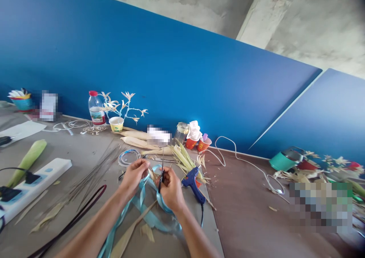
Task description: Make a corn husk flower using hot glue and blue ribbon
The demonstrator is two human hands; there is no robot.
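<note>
My right hand [170, 189] is closed round the handles of a pair of scissors [161, 173], whose blades point up and away from me. My left hand [134, 176] pinches a small dry husk piece [150, 172] right beside the blades. A light blue ribbon [142, 208] loops under both hands and trails toward me across the grey table [85, 151]. A blue glue gun [192, 182] lies just right of my right hand.
A white power strip [31, 185] and a green corn cob [27, 161] lie at left. Thin wires [94, 174], husks [185, 159], a water bottle [95, 108], a husk-flower cup [116, 123] and red cups [198, 142] stand along the blue wall. A teal container [285, 159] sits far right.
</note>
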